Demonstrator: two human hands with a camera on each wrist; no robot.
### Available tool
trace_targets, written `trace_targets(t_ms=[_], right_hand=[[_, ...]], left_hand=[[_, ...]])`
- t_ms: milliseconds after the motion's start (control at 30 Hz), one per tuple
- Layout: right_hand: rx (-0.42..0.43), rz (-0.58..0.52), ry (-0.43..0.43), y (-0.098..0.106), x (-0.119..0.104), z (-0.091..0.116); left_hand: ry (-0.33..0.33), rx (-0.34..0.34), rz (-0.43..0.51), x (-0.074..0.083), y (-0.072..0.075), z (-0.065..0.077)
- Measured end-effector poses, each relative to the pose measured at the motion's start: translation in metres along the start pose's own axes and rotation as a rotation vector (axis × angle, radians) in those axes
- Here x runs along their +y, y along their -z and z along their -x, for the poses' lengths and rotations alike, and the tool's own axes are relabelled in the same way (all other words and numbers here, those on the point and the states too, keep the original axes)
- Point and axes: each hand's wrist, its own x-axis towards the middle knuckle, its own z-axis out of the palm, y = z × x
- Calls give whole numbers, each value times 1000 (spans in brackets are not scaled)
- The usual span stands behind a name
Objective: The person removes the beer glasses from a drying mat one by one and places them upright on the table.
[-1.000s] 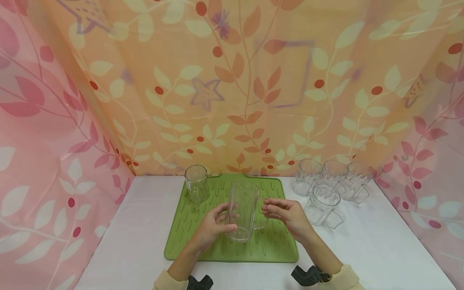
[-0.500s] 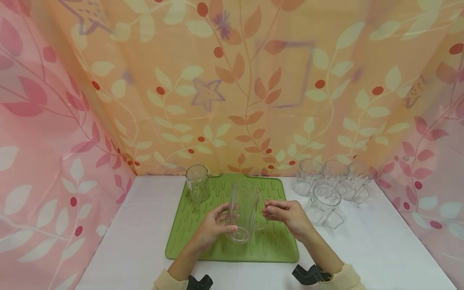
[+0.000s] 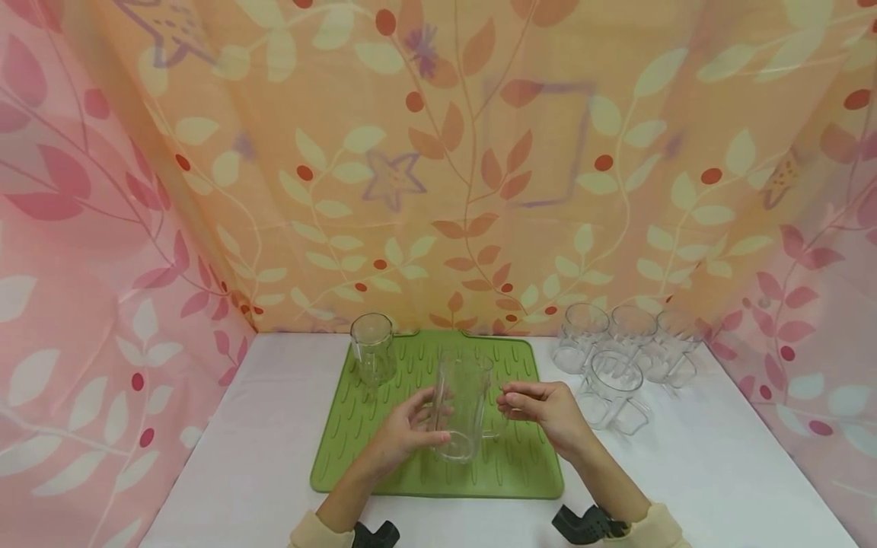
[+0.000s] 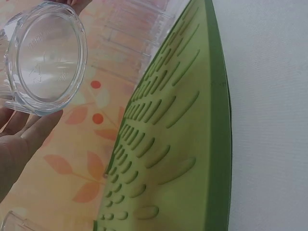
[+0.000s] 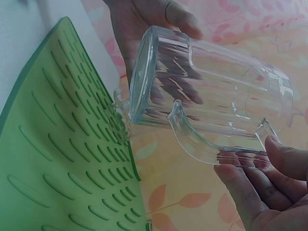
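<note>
A clear glass mug (image 3: 460, 407) with faceted sides is held up over a green ribbed drying mat (image 3: 524, 468). My left hand (image 3: 409, 428) grips its body, thumb on the near side and fingers behind. On the handle side, my right hand (image 3: 546, 409) pinches the mug's handle (image 5: 207, 151) between thumb and fingers. The mug's round base (image 4: 50, 57) shows in the left wrist view, apart from the mat. Another glass mug (image 3: 373, 354) stands at the mat's back left corner.
Several clear glass mugs stand grouped on the white table (image 3: 712, 464) to the right of the mat; the nearest mug (image 3: 612, 390) has its handle toward the front right. Patterned cloth (image 3: 452, 190) closes off the back and both sides.
</note>
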Motion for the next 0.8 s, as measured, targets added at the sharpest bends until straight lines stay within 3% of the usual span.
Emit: trace_targets(t_ms=[367,533,800], right_hand=[[54,98,65,0,-7,3],[93,147,65,4,-11,6],[146,209,148,13,-18,9]], left_hand=[[-22,-27,8,1,-2,0],[-27,-20,-38,1,0,2],[-41,23,-115,1,8,8]])
